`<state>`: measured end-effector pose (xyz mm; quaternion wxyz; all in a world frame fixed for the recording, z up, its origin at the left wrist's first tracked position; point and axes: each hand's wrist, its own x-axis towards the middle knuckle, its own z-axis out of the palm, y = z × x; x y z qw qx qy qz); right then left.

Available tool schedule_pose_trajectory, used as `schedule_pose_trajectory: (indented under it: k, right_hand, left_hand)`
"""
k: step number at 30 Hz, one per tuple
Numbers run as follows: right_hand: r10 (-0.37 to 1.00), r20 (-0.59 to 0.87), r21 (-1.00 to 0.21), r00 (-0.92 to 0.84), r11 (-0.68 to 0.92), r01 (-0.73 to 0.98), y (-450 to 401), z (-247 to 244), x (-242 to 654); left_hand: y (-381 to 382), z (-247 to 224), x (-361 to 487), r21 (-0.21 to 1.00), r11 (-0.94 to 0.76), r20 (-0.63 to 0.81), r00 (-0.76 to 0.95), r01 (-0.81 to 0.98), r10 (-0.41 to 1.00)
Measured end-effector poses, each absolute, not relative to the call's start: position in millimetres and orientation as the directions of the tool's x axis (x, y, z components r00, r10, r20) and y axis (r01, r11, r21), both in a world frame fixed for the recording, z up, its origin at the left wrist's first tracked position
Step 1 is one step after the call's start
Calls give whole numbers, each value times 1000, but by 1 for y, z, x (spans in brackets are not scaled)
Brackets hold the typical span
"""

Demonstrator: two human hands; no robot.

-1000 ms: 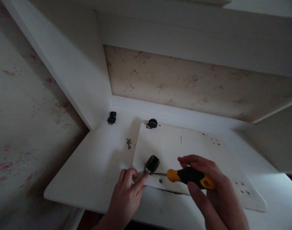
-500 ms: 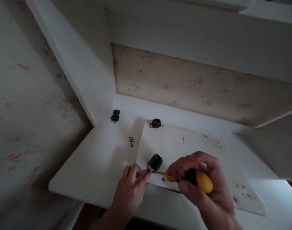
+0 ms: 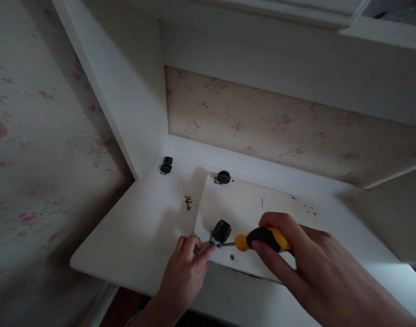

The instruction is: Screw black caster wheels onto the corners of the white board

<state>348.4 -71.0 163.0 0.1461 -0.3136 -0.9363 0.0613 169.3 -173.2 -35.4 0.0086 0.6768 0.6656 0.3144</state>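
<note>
A yellow-and-black screwdriver [image 3: 269, 238] lies nearly level in my right hand [image 3: 306, 259], with thumb and fingers closed round its handle. Its metal shaft points left to the mounting plate of a black caster wheel [image 3: 222, 231]; the tip is hard to make out there. That caster sits near the front left corner of a white board [image 3: 242, 204]. My left hand [image 3: 185, 270] has its fingers bent at this corner, a fingertip pressed against the caster's plate. A second caster [image 3: 223, 177] stands at the board's back left corner.
Several loose screws [image 3: 187, 203] lie left of the board on the white desk top [image 3: 126, 236]. Another caster [image 3: 166, 165] sits farther back. A white side panel [image 3: 126, 91] rises at the left, beside floral wallpaper [image 3: 30, 159]. Holes mark the board's right part.
My right hand has turned and shifted its grip on the screwdriver handle, which now lies more level. The left hand stays at the caster. The view has shifted slightly.
</note>
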Motion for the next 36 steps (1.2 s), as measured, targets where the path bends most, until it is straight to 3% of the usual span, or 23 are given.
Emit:
schedule_pose_trajectory:
  k: [9, 14, 36]
  right_hand:
    - [536, 367, -188, -761, 843, 503, -72, 157, 356]
    - [578, 349, -287, -738, 815, 503, -73, 145, 363]
    - [588, 388, -317, -710, 808, 496, -74, 136, 367]
  left_hand:
    - [-174, -33, 169, 449, -128, 413, -78, 884, 908]
    - [-175, -34, 168, 456, -126, 410, -82, 881, 908]
    - [-175, -34, 167, 443, -143, 411, -59, 885, 910]
